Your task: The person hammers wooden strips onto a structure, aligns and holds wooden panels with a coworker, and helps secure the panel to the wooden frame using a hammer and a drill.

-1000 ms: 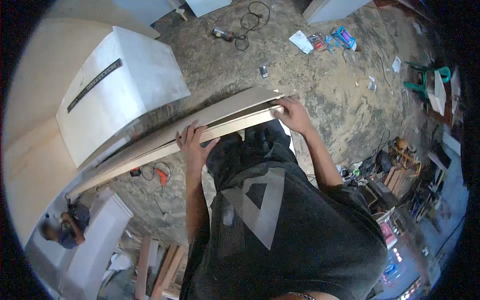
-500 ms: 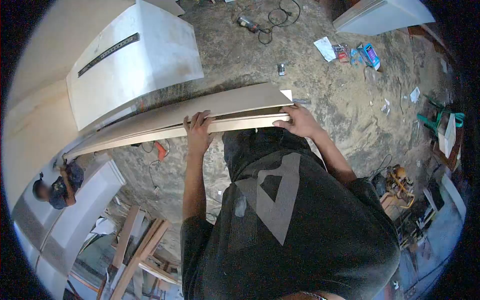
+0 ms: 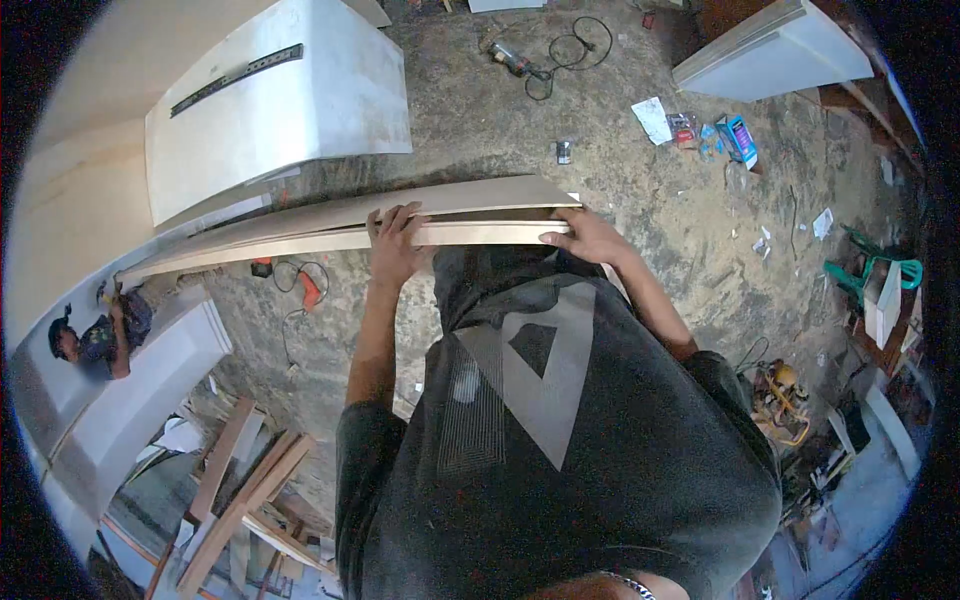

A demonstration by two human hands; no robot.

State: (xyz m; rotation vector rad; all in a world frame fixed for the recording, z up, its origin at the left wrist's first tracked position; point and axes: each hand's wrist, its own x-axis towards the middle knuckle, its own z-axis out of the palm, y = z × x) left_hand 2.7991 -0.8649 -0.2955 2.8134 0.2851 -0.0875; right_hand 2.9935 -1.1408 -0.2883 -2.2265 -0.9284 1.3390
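Observation:
Long, thin wooden boards lie one against another in front of me, running off to the far left. A narrow gap separates the upper board from the lower ones at the near end. My left hand wraps over the pale front edge, fingers curled on top. At the right end, my right hand grips the boards' corner, its thumb along the front face and its fingers partly hidden behind. Beside the boards' far end is another person, one hand close to the wood; what that hand holds is too small to name.
A white cabinet panel with a black drawer slide stands beyond the boards. On the floor lie a corded power tool, an orange drill, a blue box and paper scraps. Wood offcuts pile at lower left; a green stool is at right.
The whole view has shifted slightly. Both my hands keep hold of the boards, and the gap between the boards looks much the same. The other person's head and arm have moved a little.

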